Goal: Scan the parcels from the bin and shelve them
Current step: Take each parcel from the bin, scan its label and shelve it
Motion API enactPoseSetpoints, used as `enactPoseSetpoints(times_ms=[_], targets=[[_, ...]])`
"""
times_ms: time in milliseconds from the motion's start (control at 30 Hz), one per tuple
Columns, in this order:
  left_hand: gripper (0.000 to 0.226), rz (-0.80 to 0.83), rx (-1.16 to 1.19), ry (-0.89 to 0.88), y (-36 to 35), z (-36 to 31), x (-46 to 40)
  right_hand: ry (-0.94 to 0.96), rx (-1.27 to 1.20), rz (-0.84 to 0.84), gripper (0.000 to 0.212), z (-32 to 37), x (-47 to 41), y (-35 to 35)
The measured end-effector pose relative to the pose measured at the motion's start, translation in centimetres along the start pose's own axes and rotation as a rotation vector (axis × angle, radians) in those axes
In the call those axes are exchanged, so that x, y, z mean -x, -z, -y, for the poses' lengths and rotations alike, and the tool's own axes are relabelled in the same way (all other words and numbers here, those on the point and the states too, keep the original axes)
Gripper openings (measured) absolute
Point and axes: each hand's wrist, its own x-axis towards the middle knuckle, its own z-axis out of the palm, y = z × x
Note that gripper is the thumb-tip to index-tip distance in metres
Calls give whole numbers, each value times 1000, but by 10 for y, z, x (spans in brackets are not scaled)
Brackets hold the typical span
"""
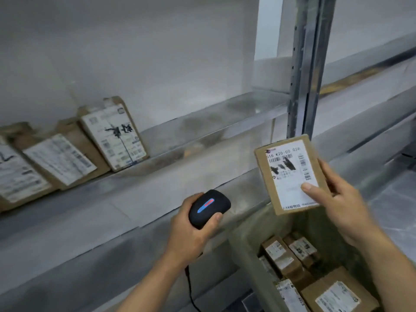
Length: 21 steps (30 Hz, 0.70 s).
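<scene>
Now parcel (290, 174) pinched under right thumb (311, 192).

Grey metal shelf (202, 140), worn, dusty. Three cardboard parcels on shelf, all left of steel upright (304, 86): nearest parcel (114, 134) leans on wall, middle parcel (60, 158) beside it, farthest parcel (15, 174) at frame edge. Labels face outward.

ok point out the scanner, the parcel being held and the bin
scanner (209, 208), head view, on its black top by the lit strip
held parcel (290, 174), head view, on its white label
bin (247, 239), head view, on its left wall
</scene>
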Motion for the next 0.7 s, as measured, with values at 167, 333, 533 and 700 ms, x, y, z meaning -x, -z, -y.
enactPoseSetpoints(times_ms=[167, 333, 533, 700], targets=[[60, -176, 33, 30, 35, 14, 7, 209, -182, 127, 71, 57, -43, -58], [55, -298, 72, 62, 62, 22, 17, 287, -224, 238, 75, 101, -97, -141], [61, -373, 116, 102, 90, 27, 27, 343, -87, 357, 67, 114, -129, -219], [59, -428, 146, 115, 109, 33, 31, 354, 11, 417, 57, 107, -135, -240]])
